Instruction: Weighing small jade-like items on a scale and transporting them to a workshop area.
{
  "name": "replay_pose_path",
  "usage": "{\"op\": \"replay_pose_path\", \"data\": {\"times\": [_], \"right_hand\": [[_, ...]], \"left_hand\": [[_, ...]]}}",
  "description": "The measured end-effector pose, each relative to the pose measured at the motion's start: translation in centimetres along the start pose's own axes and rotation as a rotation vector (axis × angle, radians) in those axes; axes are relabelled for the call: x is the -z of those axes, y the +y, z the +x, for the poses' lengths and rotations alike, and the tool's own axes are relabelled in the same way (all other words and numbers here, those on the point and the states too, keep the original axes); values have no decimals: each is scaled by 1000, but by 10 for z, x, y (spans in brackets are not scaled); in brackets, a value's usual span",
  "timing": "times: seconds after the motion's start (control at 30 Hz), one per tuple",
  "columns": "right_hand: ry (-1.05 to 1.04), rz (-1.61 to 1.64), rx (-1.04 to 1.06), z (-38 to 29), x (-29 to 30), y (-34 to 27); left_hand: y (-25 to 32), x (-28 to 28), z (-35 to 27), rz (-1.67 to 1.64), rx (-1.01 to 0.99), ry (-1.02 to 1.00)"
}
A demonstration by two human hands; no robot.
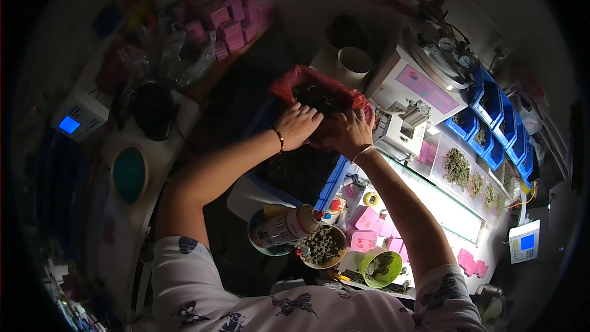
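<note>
A red plastic bag (298,76) lies open, its folded rim spread around a dark mass of small pieces (318,100) too dim to make out. My left hand (297,127) grips the bag's near left edge, fingers bent over it. On the near right edge, my right hand (352,133) holds the gathered plastic, thumb and fingers curled around it. What supports the bag underneath is hidden. Below my hands is a blue plastic bin (333,183), its inside mostly in shadow.
A spray can (306,221) and a bowl of small metal-looking pieces (322,245) stand near my body. Right are a green cup (392,267), a bright light panel (442,193), blue parts bins (486,97) and a gauge-fitted machine (415,78). Pink blocks (230,32) sit far left.
</note>
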State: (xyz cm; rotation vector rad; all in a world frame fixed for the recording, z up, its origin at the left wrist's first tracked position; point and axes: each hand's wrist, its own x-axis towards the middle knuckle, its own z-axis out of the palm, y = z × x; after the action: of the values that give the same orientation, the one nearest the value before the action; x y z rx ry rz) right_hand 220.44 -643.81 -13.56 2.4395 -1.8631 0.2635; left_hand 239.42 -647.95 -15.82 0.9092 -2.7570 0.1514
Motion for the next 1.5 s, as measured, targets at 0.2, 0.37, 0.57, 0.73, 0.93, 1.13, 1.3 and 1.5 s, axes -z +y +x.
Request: {"op": "replay_pose_path", "data": {"times": [0.2,0.37,0.57,0.73,0.93,1.13,1.3,1.5], "right_hand": [[33,34,88,-12,1,-4],[63,-36,69,-14,-8,2],[146,-99,47,-3,-25,11],[187,-25,23,-5,-25,12],[162,37,26,-9,-25,20],[133,68,37,-15,-28,12],[115,72,7,-15,-33,12],[157,41,-26,-15,-38,12]], "left_hand": [[-3,-10,-1,-45,-25,72],[-6,-23,-2,-50,-33,25],[-11,-18,-5,-110,29,51],[5,10,-8,-199,-7,172],[42,9,-16,-332,-320,-62],[65,-17,-15,-323,-272,-212],[74,-30,-5,-153,-296,-365],[74,-28,-12,-38,-362,-375]]}}
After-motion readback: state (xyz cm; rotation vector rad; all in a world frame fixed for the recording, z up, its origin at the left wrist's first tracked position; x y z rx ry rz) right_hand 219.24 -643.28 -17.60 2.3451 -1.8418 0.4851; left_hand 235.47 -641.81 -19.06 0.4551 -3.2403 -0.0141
